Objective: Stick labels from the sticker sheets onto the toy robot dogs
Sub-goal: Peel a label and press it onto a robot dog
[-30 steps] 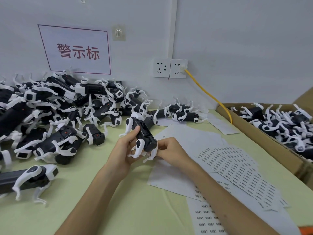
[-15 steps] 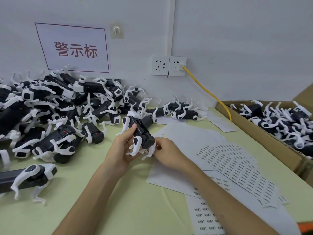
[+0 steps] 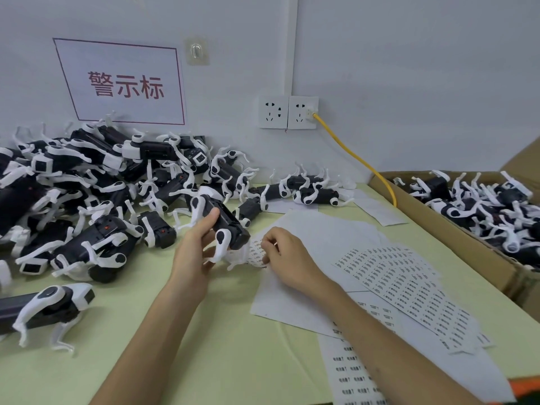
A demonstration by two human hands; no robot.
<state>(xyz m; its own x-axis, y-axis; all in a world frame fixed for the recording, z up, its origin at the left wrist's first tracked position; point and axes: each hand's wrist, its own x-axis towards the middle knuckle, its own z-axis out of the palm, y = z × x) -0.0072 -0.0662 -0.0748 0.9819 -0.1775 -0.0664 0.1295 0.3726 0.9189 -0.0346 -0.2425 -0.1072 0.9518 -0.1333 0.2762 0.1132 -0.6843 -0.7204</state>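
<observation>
1. My left grip (image 3: pixel 191 255) curls round a toy dog (image 3: pixel 226 222), held above the counter (image 3: pixel 233 361), just in front of the dog pile (image 3: pixel 87 182).
2. My right grip (image 3: pixel 289 258) pinches a curled sticker sheet (image 3: pixel 256 252) just beside the dog's near end.
3. More sticker sheets (image 3: pixel 409 287) lie flat on the right.

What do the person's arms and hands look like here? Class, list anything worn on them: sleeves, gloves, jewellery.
Both are bare. The left hand and right hand wear no gloves, and no watch or bracelet shows. The left forearm and right forearm are uncovered down to the picture's bottom edge; no sleeve comes into view. No tape or markings show.
</observation>
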